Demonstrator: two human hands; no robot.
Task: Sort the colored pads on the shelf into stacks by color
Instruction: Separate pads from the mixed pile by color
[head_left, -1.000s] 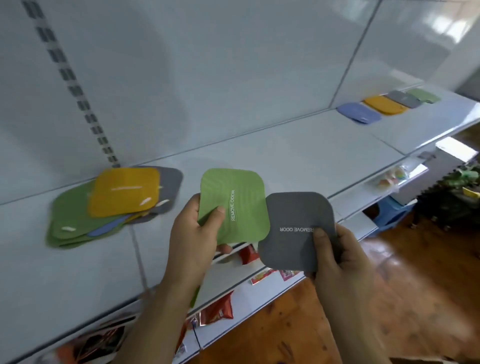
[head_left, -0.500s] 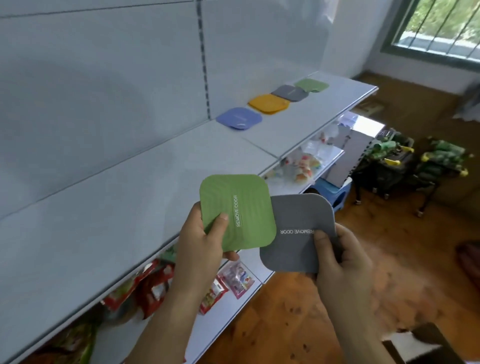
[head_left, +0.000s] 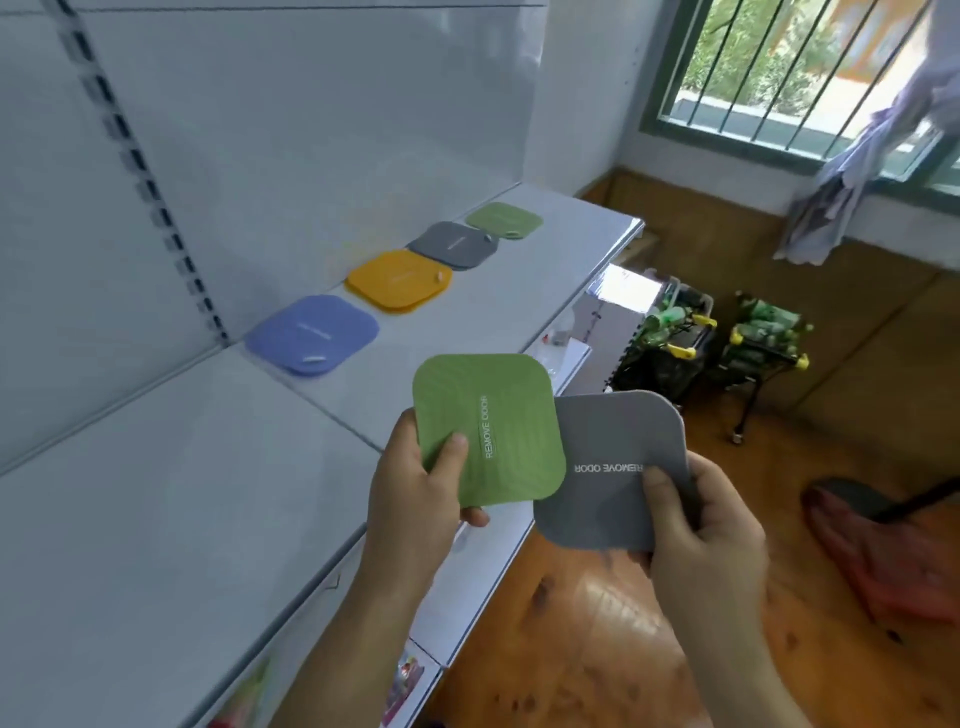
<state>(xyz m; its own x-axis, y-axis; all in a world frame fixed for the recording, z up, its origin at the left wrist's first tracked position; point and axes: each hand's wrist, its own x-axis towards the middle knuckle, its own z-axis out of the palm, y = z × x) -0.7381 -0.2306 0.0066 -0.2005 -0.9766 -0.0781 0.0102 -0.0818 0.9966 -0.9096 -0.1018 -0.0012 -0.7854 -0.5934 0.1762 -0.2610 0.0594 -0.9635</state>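
Note:
My left hand (head_left: 415, 483) pinches a green pad (head_left: 493, 426) by its lower left corner, thumb on top. Beside it my right hand (head_left: 696, 525) grips a grey pad (head_left: 608, 488) at its right edge; the green pad overlaps the grey one's left side. Both are held in front of the white shelf (head_left: 156, 519). Four sorted piles lie in a row along the shelf's back: blue pads (head_left: 311, 332), orange pads (head_left: 397, 280), grey pads (head_left: 452, 244) and green pads (head_left: 504, 220) at the far end.
A lower shelf (head_left: 467, 587) holds packaged goods. On the wooden floor to the right stand two carts of green items (head_left: 717, 332). A red object (head_left: 893, 551) lies at the right edge. A barred window (head_left: 779, 67) is behind.
My view has swung right along the shelf. The mixed pile on the left has gone out of sight and the four sorted piles are much closer. Both hands still hold their pads.

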